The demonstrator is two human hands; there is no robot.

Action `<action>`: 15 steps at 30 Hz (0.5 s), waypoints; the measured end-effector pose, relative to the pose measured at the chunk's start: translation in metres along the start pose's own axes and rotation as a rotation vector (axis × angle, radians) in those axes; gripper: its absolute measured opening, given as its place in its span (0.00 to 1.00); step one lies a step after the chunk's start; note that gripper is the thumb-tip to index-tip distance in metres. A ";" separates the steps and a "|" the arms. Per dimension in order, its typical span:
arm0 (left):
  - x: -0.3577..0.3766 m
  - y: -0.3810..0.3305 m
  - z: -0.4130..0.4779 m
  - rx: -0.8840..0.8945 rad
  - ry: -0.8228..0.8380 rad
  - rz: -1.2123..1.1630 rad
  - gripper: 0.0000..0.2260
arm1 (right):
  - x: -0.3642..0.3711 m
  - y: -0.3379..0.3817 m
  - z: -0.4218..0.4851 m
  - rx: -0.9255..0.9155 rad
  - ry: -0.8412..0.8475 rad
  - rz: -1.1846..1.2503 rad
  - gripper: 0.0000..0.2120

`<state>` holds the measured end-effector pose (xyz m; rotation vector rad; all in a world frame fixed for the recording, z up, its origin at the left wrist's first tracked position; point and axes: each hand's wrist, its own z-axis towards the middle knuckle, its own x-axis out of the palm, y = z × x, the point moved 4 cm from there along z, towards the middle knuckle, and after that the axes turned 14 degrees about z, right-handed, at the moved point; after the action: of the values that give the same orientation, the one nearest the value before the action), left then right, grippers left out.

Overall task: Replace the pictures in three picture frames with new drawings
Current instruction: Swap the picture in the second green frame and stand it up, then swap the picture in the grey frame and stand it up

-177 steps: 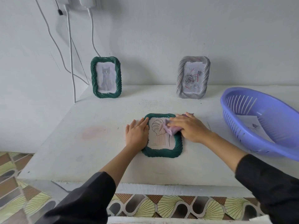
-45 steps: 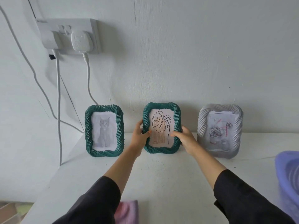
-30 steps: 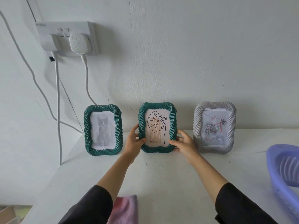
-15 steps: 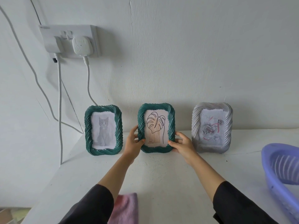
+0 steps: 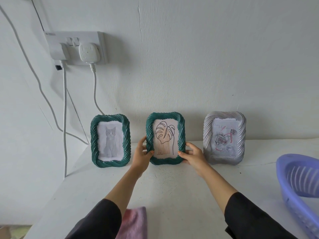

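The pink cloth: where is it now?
The pink cloth lies at the bottom of the head view, on the white table, beside the left sleeve.

Fingers of the left hand (image 5: 141, 156) tucked behind the left edge of the middle frame (image 5: 149, 133), only the thumb out front; over on the right hand (image 5: 193, 156), fingertips lost behind the right edge, and the frame's back is out of sight. Tiny line of print under the leaf drawing (image 5: 164, 137), too small to read. Lettering on the rose picture (image 5: 224, 140) in the grey frame (image 5: 208, 135), faint, hard to make out. Purple basket (image 5: 303, 178) sliced by the right and bottom edges, near rim blurred. Pink cloth (image 5: 135, 223) half under the left sleeve (image 5: 96, 221), cut by the bottom edge. White cable (image 5: 22, 49) runs off the left edge
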<state>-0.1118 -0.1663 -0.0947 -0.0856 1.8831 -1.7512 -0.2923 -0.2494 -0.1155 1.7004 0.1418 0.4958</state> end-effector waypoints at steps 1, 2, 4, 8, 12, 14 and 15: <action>0.000 0.000 0.000 0.000 0.000 0.003 0.26 | 0.000 0.000 0.000 0.000 0.000 -0.001 0.24; 0.000 -0.001 0.000 -0.001 -0.001 0.006 0.26 | 0.000 0.000 0.000 0.000 -0.003 -0.005 0.24; 0.000 -0.002 -0.002 -0.001 -0.005 0.008 0.25 | 0.000 0.000 0.000 0.000 -0.009 -0.014 0.25; 0.000 -0.003 -0.002 -0.004 -0.011 0.012 0.25 | 0.001 0.003 -0.003 0.003 -0.008 -0.031 0.24; 0.000 -0.005 -0.003 -0.016 -0.006 0.012 0.26 | 0.001 0.002 -0.003 0.016 -0.009 -0.048 0.24; 0.000 -0.005 -0.003 -0.016 -0.003 0.019 0.26 | 0.001 0.002 -0.004 0.018 -0.006 -0.054 0.24; -0.001 -0.005 -0.003 -0.017 -0.004 0.026 0.25 | 0.001 0.002 -0.004 0.018 -0.005 -0.053 0.24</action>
<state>-0.1144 -0.1641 -0.0897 -0.0707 1.8886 -1.7166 -0.2931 -0.2456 -0.1126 1.7114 0.1874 0.4518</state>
